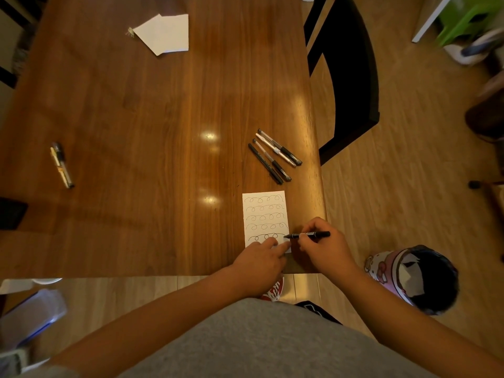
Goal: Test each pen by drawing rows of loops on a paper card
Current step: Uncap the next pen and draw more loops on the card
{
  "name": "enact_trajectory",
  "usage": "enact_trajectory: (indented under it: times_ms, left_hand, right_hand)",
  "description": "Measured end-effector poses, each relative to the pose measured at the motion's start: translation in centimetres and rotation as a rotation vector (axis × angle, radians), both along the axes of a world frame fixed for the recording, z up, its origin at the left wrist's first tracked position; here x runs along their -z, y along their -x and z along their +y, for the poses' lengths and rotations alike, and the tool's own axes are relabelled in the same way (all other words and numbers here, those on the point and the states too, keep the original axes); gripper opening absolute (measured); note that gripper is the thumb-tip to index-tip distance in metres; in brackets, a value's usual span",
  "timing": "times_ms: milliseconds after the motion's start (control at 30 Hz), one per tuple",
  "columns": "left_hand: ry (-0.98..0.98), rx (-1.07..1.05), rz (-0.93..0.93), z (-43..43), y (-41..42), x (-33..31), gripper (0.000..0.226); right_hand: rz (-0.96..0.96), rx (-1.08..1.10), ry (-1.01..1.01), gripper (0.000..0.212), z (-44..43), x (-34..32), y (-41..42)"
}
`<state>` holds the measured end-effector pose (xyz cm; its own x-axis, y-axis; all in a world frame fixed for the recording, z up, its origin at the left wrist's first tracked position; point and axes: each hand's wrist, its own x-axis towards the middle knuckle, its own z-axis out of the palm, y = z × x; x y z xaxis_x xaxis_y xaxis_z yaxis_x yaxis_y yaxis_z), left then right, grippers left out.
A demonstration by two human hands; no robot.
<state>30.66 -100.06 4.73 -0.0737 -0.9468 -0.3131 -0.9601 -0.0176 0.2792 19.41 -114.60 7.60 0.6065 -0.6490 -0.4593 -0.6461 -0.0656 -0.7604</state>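
A white paper card (265,214) lies near the table's front right corner, with several rows of drawn loops on it. My right hand (324,248) grips a black pen (309,235), its tip at the right end of the lowest row. My left hand (259,264) presses straight fingers on the card's bottom edge. Several black and clear pens (274,156) lie in a group just beyond the card. Two more pens (61,165) lie at the table's left.
Sheets of white paper (165,32) lie at the far side of the wooden table (152,110). A dark chair (351,77) stands off the right edge. A patterned bin (417,278) sits on the floor at the right.
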Motion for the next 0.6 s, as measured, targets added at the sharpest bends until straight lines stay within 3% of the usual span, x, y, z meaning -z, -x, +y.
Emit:
enact_trajectory:
  times_ms: [600]
  left_hand:
    - [-0.027,-0.039,-0.001,-0.2,0.3,-0.6,0.040]
  right_hand:
    - [0.008,0.000,0.022,0.014,-1.0,0.2,0.5]
